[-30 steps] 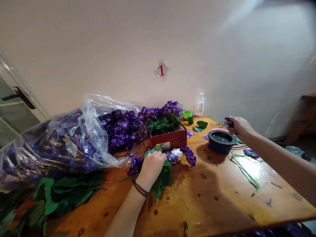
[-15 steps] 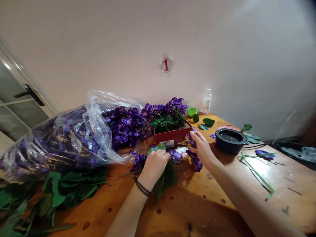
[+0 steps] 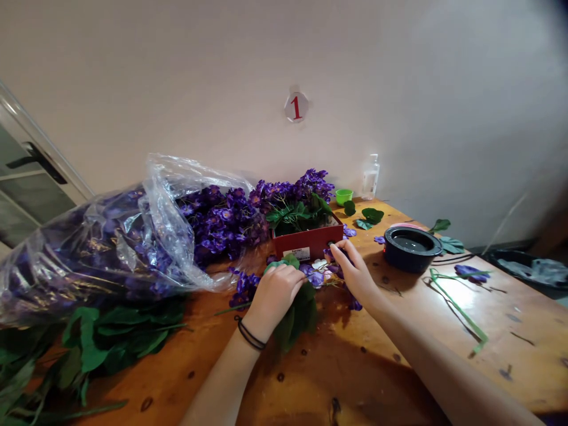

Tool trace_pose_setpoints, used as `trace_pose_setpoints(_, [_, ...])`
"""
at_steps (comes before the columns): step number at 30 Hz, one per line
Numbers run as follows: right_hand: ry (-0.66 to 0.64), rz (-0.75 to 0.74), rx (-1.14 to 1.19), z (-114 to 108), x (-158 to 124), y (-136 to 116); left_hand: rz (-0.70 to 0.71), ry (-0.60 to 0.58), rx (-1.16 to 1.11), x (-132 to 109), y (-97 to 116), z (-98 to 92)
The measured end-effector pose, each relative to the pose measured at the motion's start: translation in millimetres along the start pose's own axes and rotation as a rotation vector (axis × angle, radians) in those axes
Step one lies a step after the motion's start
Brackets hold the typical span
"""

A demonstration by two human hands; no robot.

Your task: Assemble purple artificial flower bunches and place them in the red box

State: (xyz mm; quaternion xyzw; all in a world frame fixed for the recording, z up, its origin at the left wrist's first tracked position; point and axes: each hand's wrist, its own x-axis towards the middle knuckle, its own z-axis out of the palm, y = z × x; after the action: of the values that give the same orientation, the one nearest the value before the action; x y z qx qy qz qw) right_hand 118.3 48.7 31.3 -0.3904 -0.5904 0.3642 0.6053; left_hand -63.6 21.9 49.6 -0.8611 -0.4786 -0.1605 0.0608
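Observation:
My left hand [image 3: 274,291] is closed around a sprig of artificial purple flowers and green leaves [image 3: 298,313] lying on the wooden table [image 3: 399,349]. My right hand [image 3: 352,267] sits just to its right, fingers pinched on a small purple blossom [image 3: 333,258] near the sprig's tip. Both hands are directly in front of a red box [image 3: 308,242] filled with purple flowers and green leaves. A black hair tie circles my left wrist.
A large clear plastic bag of purple flowers [image 3: 110,242] lies at the left, with loose green leaves [image 3: 106,337] in front. A black round dish [image 3: 409,247], green strips [image 3: 457,310], a small green cup [image 3: 343,196] and a clear bottle [image 3: 370,176] stand to the right and back.
My right hand came back from behind the black dish with a purple blossom and now meets the sprig at the red box. The left hand stayed put.

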Motion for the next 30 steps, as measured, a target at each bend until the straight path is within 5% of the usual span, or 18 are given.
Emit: trace_pose_setpoints(30, [0.002, -0.015, -0.063, -7.2, 1.4, 6.4, 0.003, 0.042, -0.008, -1.0, -0.1, -0.1])
